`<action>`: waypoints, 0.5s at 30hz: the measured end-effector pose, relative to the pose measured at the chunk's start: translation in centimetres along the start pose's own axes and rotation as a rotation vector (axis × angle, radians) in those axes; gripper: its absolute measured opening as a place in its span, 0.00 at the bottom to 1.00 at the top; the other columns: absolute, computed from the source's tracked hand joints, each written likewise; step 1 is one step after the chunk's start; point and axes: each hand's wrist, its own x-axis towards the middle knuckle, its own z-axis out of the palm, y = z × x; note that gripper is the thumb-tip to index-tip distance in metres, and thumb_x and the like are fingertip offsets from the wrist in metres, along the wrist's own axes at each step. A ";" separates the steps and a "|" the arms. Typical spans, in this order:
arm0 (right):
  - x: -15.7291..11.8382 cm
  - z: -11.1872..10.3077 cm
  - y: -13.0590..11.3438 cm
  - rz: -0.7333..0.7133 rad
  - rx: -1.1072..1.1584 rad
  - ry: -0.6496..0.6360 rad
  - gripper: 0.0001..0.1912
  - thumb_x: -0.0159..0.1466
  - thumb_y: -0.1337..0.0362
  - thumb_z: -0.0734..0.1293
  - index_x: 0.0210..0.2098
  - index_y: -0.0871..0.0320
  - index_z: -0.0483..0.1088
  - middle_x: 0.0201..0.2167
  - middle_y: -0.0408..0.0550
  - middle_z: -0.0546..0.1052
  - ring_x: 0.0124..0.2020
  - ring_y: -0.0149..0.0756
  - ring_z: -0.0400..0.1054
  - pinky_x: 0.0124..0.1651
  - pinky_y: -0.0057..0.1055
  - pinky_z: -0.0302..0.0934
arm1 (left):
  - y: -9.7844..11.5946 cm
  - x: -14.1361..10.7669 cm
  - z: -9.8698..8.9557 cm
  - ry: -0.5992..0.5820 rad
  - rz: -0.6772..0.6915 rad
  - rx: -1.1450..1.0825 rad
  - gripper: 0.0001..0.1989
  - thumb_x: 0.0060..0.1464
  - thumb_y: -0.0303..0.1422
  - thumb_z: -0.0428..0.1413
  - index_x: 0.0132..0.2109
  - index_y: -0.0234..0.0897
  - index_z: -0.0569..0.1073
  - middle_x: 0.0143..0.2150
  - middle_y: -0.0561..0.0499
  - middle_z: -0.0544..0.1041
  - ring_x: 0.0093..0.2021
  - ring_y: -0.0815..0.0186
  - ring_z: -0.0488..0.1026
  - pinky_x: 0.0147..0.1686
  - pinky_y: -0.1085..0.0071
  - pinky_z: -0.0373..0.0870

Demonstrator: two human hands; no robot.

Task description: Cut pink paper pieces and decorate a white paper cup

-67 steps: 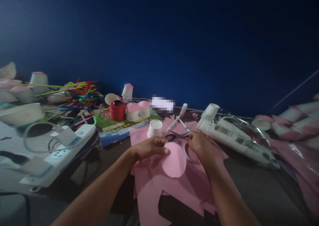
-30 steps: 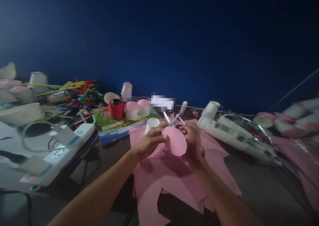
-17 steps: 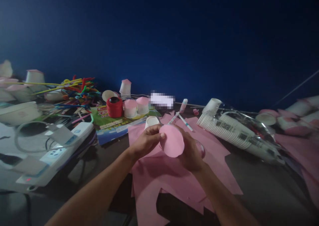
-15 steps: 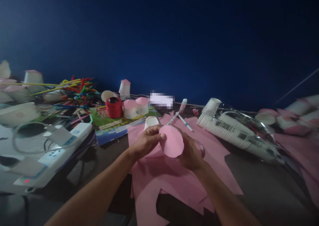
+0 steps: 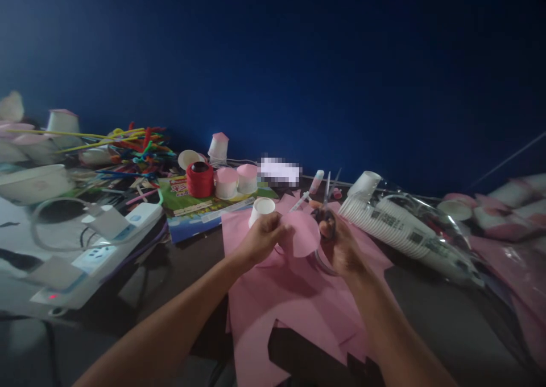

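A round pink paper disc [image 5: 302, 234] is pinched at its left edge by my left hand [image 5: 265, 238]. My right hand [image 5: 339, 240] is closed around the handles of a pair of scissors [image 5: 328, 188], whose blades stand apart and point up and away from me. The scissors are just right of the disc. Right behind my left hand stands a white paper cup [image 5: 261, 208], mouth up. Pink paper sheets [image 5: 294, 301] with cut-out edges lie under both hands. Beyond them lie a white marker [image 5: 300, 201] and a glue stick [image 5: 317, 181].
To the left are a power strip [image 5: 102, 256], a red thread spool [image 5: 199, 179], pink-topped cups [image 5: 226, 182] on a colourful packet [image 5: 183, 205], and a pile of pipe cleaners [image 5: 143, 151]. On the right lies a bagged stack of paper cups [image 5: 392, 222]. A blue wall [image 5: 273, 74] rises behind.
My right hand now holds the scissors upright, their open blades showing beside the disc. The left hand keeps the disc, which has tilted slightly. The whole view has shifted a little.
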 end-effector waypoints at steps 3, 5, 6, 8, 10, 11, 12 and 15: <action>-0.2 0.4 -0.1 0.070 -0.053 0.025 0.26 0.48 0.63 0.77 0.46 0.53 0.72 0.30 0.40 0.74 0.27 0.28 0.65 0.29 0.25 0.60 | -0.3 0.0 0.1 -0.008 0.085 0.122 0.18 0.49 0.40 0.63 0.24 0.36 0.64 0.21 0.58 0.61 0.23 0.74 0.57 0.24 0.74 0.53; -0.1 0.5 0.0 0.057 -0.042 0.070 0.25 0.47 0.65 0.76 0.45 0.53 0.71 0.29 0.39 0.74 0.26 0.28 0.65 0.29 0.25 0.60 | -0.5 -0.1 0.2 -0.036 0.059 0.046 0.17 0.50 0.42 0.62 0.26 0.36 0.66 0.23 0.57 0.64 0.24 0.73 0.60 0.25 0.74 0.57; 0.0 0.5 0.1 0.028 -0.033 0.104 0.25 0.48 0.65 0.76 0.45 0.53 0.71 0.29 0.39 0.74 0.27 0.28 0.66 0.29 0.26 0.60 | -0.5 -0.1 0.3 -0.064 0.026 -0.019 0.16 0.50 0.43 0.61 0.28 0.36 0.67 0.24 0.56 0.66 0.25 0.72 0.63 0.27 0.74 0.60; 0.2 0.5 0.6 -0.039 -0.026 0.185 0.23 0.49 0.65 0.75 0.43 0.53 0.70 0.30 0.38 0.74 0.27 0.28 0.66 0.30 0.26 0.60 | -0.6 -0.3 0.5 -0.112 -0.049 -0.140 0.17 0.49 0.44 0.63 0.30 0.36 0.67 0.26 0.55 0.68 0.27 0.70 0.68 0.29 0.72 0.64; 0.4 0.5 1.1 -0.090 -0.039 0.255 0.22 0.49 0.65 0.75 0.43 0.53 0.70 0.30 0.39 0.74 0.29 0.28 0.67 0.31 0.25 0.60 | -0.6 -0.4 0.7 -0.123 -0.100 -0.198 0.19 0.45 0.43 0.65 0.28 0.36 0.66 0.24 0.55 0.68 0.26 0.70 0.69 0.29 0.72 0.65; 0.4 0.5 1.3 -0.111 -0.053 0.273 0.21 0.49 0.65 0.75 0.43 0.53 0.70 0.30 0.39 0.74 0.29 0.28 0.67 0.32 0.25 0.61 | -0.6 -0.4 0.8 -0.119 -0.114 -0.205 0.19 0.43 0.42 0.66 0.27 0.35 0.65 0.23 0.56 0.68 0.25 0.71 0.69 0.28 0.73 0.65; 0.4 0.6 1.5 -0.130 -0.073 0.282 0.21 0.50 0.64 0.75 0.43 0.53 0.69 0.31 0.39 0.74 0.30 0.28 0.67 0.32 0.25 0.61 | -0.6 -0.4 0.9 -0.113 -0.124 -0.205 0.19 0.42 0.41 0.67 0.26 0.35 0.65 0.22 0.55 0.68 0.24 0.71 0.68 0.26 0.74 0.64; 0.2 1.0 1.8 -0.185 -0.155 0.297 0.21 0.52 0.63 0.73 0.44 0.52 0.68 0.30 0.39 0.73 0.29 0.29 0.67 0.32 0.26 0.61 | -0.8 -0.4 1.0 -0.078 -0.145 -0.174 0.17 0.42 0.41 0.66 0.26 0.34 0.68 0.20 0.55 0.69 0.21 0.72 0.65 0.23 0.74 0.61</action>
